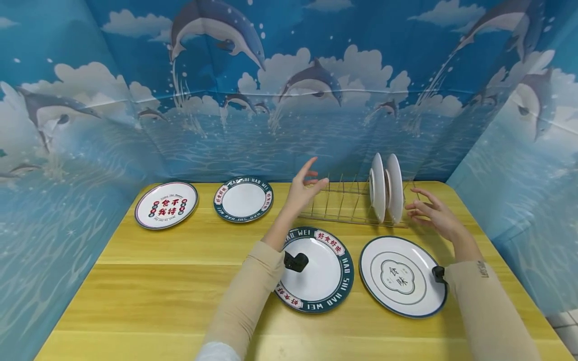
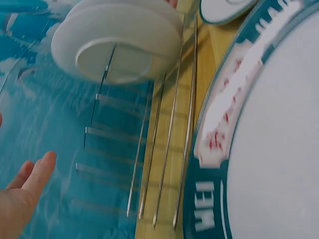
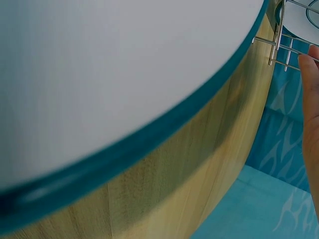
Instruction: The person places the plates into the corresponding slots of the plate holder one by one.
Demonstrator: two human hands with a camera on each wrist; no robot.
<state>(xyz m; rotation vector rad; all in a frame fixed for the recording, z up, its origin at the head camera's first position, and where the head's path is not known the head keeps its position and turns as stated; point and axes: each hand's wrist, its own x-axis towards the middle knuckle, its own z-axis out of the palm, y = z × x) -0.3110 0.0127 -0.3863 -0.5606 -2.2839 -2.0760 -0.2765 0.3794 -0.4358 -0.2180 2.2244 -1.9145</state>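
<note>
A wire dish rack stands at the back of the table, with two white plates upright in its right part. My left hand hovers by the rack's left end, fingers spread and holding nothing. In the left wrist view that hand is apart from the wires. Just beyond the rack's right end is my right hand, its fingers loosely bent beside the rightmost plate. In the right wrist view its fingertips are close to the wires; whether they touch, I cannot tell.
Below my left forearm lies a large green-rimmed plate, partly covered. A blue-rimmed plate lies near my right wrist. Farther left are a smaller green-rimmed plate and a plate with red characters. A dolphin-print curtain hangs behind the table.
</note>
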